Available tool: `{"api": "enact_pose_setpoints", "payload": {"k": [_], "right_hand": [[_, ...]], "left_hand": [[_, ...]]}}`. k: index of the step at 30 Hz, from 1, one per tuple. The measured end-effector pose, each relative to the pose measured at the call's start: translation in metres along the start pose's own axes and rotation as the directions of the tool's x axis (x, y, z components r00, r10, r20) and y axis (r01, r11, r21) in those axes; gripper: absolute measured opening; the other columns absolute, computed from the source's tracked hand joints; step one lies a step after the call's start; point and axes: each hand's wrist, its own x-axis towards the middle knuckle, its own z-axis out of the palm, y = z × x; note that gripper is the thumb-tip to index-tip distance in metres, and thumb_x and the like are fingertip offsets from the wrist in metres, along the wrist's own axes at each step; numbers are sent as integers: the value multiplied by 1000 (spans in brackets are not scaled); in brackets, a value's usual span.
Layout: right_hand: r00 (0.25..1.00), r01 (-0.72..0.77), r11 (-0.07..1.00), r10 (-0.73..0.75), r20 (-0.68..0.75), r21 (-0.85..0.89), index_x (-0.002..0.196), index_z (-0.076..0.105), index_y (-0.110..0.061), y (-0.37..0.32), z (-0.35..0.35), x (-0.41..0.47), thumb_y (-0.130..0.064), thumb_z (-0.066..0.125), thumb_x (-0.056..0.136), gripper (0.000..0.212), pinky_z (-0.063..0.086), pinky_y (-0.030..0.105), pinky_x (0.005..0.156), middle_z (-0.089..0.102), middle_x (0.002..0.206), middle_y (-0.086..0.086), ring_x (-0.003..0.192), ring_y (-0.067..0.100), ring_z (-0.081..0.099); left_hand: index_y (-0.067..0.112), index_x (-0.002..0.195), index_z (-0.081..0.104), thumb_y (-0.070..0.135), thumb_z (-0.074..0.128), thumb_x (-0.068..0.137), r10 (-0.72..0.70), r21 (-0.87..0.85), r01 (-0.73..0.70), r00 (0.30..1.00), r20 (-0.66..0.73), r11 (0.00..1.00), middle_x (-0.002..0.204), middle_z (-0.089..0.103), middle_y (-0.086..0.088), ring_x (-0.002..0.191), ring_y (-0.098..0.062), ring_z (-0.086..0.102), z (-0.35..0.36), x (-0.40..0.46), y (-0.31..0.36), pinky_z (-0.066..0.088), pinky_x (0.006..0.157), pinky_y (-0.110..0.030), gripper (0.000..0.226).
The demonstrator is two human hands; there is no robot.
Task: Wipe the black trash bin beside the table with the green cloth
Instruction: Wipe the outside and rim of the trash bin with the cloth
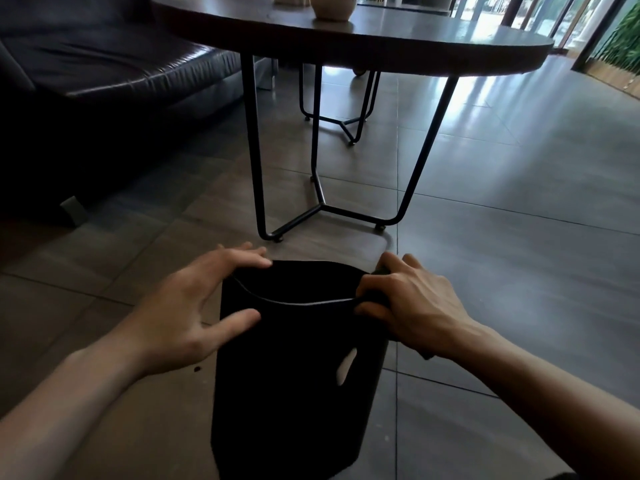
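The black trash bin (294, 375) stands on the tiled floor just in front of me, with an oval handle slot on its near side. My left hand (187, 306) clasps its left rim, fingers over the far edge and thumb on the near wall. My right hand (412, 303) is closed on the right rim with the green cloth (381, 270) bunched under it. Only dark slivers of the cloth show, by the fingertips and under the wrist.
A round dark table (415, 46) on thin black metal legs (256, 150) stands right behind the bin, with a pale vase (332, 6) on top. A dark leather sofa (104, 64) fills the left. Open tiled floor (519, 237) lies to the right.
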Motion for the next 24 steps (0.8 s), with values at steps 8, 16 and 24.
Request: {"api": "enact_pose_setpoints", "payload": {"k": [8, 16, 24], "right_hand": [[995, -79, 994, 74, -64, -72, 124, 61, -44, -19, -2, 15, -59, 53, 98, 31, 39, 35, 69, 45, 117, -3, 112, 24, 43], [825, 226, 822, 124, -551, 522, 136, 47, -25, -41, 49, 11, -39, 64, 93, 48, 47, 23, 94, 50, 129, -7, 115, 17, 49], [781, 517, 843, -536, -320, -150, 148, 49, -25, -78, 153, -34, -41, 59, 99, 53, 36, 52, 121, 44, 162, 4, 154, 35, 32]], "left_hand": [[31, 151, 44, 40, 77, 83, 164, 345, -179, 984, 73, 921, 157, 42, 13, 151, -13, 30, 51, 12, 12, 26, 123, -48, 76], [34, 144, 49, 24, 82, 79, -11, 255, 9, 1000, 4, 967, 150, 47, 21, 148, -7, 34, 38, 5, -24, 22, 125, -41, 73], [36, 141, 49, 22, 81, 77, -71, 161, 72, 997, -16, 984, 145, 54, 15, 144, -6, 40, 51, -8, -52, 28, 121, -31, 73]]}}
